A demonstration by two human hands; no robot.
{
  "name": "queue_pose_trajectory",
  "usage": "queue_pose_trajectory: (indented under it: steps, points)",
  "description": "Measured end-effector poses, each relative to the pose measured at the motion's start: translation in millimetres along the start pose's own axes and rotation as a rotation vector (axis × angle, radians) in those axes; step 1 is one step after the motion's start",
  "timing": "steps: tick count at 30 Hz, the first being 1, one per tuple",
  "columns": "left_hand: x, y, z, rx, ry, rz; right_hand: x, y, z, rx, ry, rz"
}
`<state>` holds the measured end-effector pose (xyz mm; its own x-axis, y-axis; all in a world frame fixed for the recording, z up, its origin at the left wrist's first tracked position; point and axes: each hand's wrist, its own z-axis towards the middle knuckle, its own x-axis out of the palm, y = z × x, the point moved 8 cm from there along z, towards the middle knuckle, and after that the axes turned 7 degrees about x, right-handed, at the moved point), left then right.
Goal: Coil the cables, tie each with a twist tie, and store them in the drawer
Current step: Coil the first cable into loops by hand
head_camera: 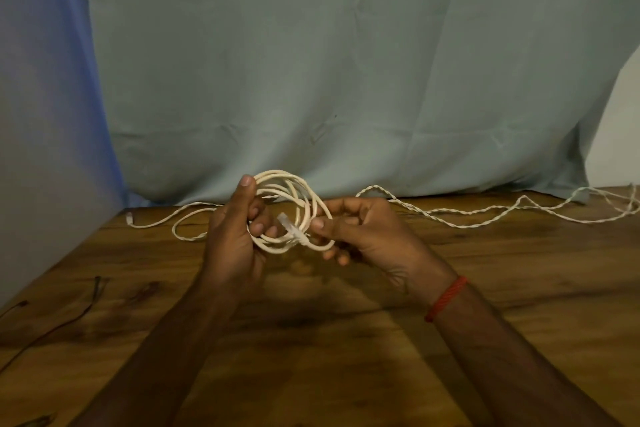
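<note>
Behind a wooden table hangs a creased pale green cloth, with a grey-blue wall at the left and a strip of white wall at the right; both bare forearms reach in from the bottom edge and meet above the middle of the table; between them a cream cable is wound into several loose loops and held up off the wood; the left hand grips the left side of the loops, its fingers curled round them and its thumb standing upright against the top of the coil; the right hand pinches the right side of the loops between thumb and forefinger, the other fingers curled below; a clear plug on the cable's end sticks up across the middle of the coil, between the two hands; a red cord bracelet sits on the right wrist; a twisted white cable lies slack along the far side of the table, running out to the right edge; left of the hands more white cable ends in a small plug, and whether it joins the twisted one is hidden by the hands; a thin dark wire lies near the table's left edge.
</note>
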<state>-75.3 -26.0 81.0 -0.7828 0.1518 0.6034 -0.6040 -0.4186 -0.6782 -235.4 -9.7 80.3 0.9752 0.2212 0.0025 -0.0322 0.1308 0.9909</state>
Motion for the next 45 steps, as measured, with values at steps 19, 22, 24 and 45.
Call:
queue_pose_trajectory:
  steps: [19,22,24,45]
  points:
    - [8.1,13.1,-5.2,-0.167,0.085,-0.164,-16.1,12.9,-5.2,-0.289,-0.278,-0.083]
    - [7.0,15.1,-6.9,-0.198,0.056,-0.232,-10.2,7.6,-0.9,-0.275,-0.236,-0.058]
    - [9.4,16.7,-8.4,-0.222,0.092,-0.272,-10.5,5.6,1.0,-0.284,-0.238,-0.085]
    - [-15.2,-1.3,-6.4,0.17,-0.183,0.298,19.9,-4.6,-1.8,-0.2,-0.171,-0.11]
